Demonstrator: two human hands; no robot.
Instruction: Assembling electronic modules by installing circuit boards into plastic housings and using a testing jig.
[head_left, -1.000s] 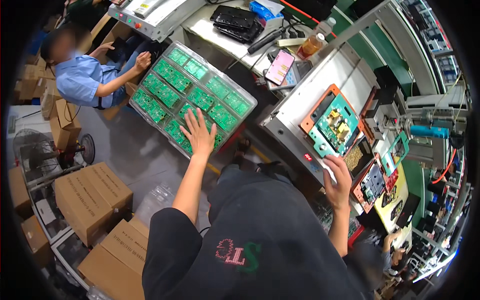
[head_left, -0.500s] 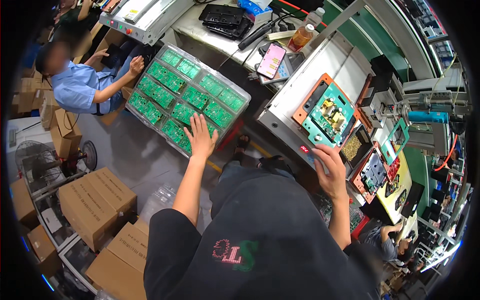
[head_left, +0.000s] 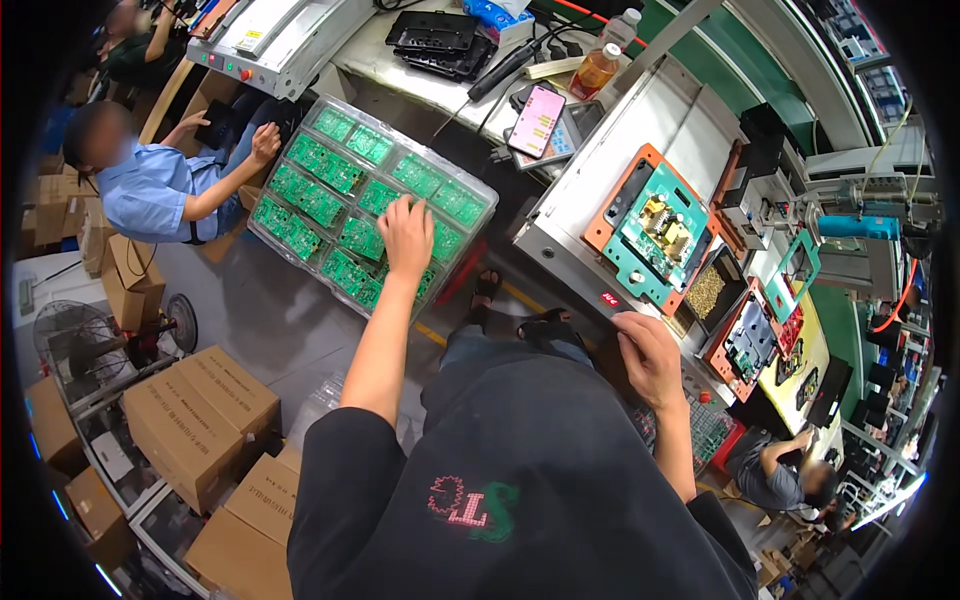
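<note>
A clear plastic tray (head_left: 470, 176) with compartments holds several green circuit boards (head_left: 320, 195) at the upper left. My left hand (head_left: 408, 240) reaches over its right half, fingers bent down and closed on a circuit board (head_left: 383, 197); the fingertips partly hide the board. On the right, my right hand (head_left: 655, 362) hovers by the front edge of a white machine, fingers loosely curved, thumb apart, with nothing visible in it. Just beyond it, an orange fixture (head_left: 598, 236) carries a green board (head_left: 660, 225) with yellow and black components.
A black bin of small brass-coloured parts (head_left: 708, 292) and a second fixture (head_left: 742, 340) lie on the right. A phone (head_left: 537, 122) and bottle (head_left: 596, 72) stand on the back bench. A person in blue (head_left: 150, 190) sits beyond the tray. Cardboard boxes (head_left: 195, 415) are stacked lower left.
My left hand has moved up and slightly right over the tray, its spread fingers now bent onto a board. My right hand has lowered slightly and its fingers have curled in more.
</note>
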